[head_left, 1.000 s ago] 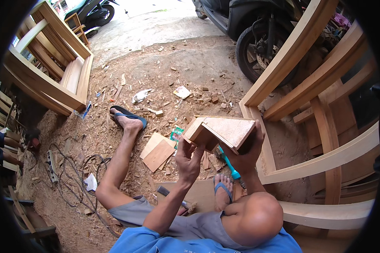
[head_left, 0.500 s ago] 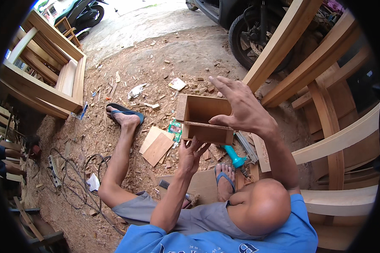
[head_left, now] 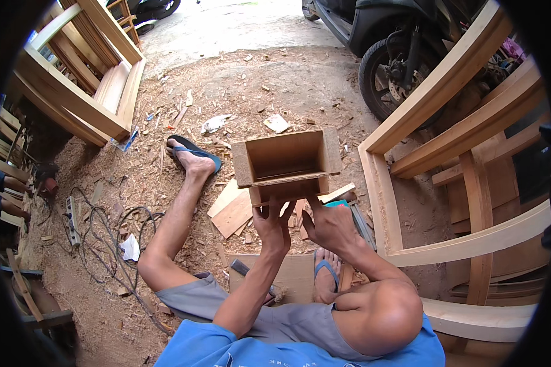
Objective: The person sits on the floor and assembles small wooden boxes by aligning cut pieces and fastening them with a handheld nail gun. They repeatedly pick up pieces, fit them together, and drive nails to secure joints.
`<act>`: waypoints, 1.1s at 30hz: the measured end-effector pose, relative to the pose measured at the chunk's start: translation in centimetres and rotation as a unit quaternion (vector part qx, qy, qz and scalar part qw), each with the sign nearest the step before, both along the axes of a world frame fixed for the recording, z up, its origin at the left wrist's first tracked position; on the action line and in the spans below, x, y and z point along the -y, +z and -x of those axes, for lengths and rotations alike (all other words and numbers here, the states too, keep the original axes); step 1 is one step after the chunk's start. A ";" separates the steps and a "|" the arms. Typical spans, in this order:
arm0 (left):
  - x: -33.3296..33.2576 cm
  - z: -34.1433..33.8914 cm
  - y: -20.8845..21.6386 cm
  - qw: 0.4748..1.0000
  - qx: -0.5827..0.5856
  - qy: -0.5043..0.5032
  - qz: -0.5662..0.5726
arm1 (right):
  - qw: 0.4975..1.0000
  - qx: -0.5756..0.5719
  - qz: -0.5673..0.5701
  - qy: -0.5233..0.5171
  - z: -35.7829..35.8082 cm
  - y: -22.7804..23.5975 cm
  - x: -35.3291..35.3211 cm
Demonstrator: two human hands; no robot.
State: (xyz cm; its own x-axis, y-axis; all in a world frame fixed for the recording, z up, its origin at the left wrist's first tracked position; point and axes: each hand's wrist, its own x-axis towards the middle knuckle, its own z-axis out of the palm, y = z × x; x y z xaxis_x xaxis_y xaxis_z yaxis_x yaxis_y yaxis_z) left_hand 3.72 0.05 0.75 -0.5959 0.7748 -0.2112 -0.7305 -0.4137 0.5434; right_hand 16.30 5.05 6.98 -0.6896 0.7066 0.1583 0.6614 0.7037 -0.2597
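Note:
An open wooden box (head_left: 288, 153) with a crosswise panel is held up in front of me, its hollow inside facing me. My left hand (head_left: 271, 226) grips it at the lower near side, fingers spread against the wood. Just to the right, my right hand (head_left: 333, 225) has its index finger stretched up to the box's lower edge, with the thumb apart; its other fingers are partly hidden. Behind that hand a teal tool (head_left: 338, 203) shows only in part. Thin wooden boards (head_left: 234, 217) lie on the ground below the box.
Wooden frames stand at the right (head_left: 382, 202) and far left (head_left: 98, 113). A parked motorbike's front wheel (head_left: 389, 79) is beyond the right frame. Cables (head_left: 119, 244) and a power strip (head_left: 73, 221) lie left of my leg. A dark-headed hammer (head_left: 240, 267) lies by my lap. Wood shavings cover the ground.
My right hand has come down from above the box's right side to its lower near edge. The box has turned and tipped so its opening faces me more. The view has shifted slightly.

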 end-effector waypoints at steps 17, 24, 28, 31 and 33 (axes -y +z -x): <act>0.0 -3.0 0.9 0.999 0.000 0.033 0.042 | 0.988 -0.129 -0.033 0.078 1.2 -0.4 -0.5; -0.1 -3.0 1.0 0.999 0.004 0.047 0.011 | 0.990 -0.130 0.050 -0.012 0.4 -0.7 -0.4; -0.4 -2.8 1.1 0.999 0.010 0.048 0.017 | 0.992 -0.121 0.029 -0.030 0.0 -0.7 -0.8; -0.3 -2.6 1.2 0.999 0.005 0.041 0.016 | 0.993 -0.086 0.037 -0.066 -0.5 -0.5 -0.8; -0.3 -2.5 1.3 0.999 -0.007 0.032 0.027 | 0.985 -0.163 0.026 -0.040 -0.7 -0.3 -0.6</act>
State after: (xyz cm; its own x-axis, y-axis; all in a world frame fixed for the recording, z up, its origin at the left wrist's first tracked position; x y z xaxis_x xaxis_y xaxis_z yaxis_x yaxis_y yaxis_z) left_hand 6.19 0.31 2.01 -0.6466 0.7231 -0.2429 -0.6956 -0.4283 0.5768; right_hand 17.00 5.63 6.68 -0.5489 0.7702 0.3249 0.5899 0.6323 -0.5021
